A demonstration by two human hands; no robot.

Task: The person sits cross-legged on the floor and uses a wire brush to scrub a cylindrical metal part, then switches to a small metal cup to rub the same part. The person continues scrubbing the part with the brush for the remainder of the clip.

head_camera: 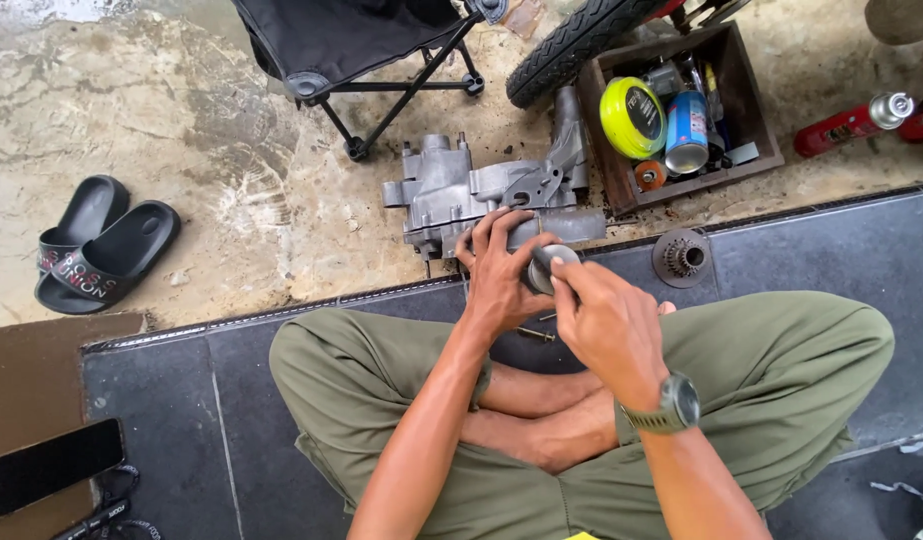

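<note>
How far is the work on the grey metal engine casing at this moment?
Done: the grey cast-metal engine casing lies bare on the concrete. In hand: the left hand steadies it while the right hand has a grip on a round grey metal part. Left: a toothed round metal part lies loose.

An informal motorcycle repair spot: engine casing, tyre and box of tools on the ground.
</note>
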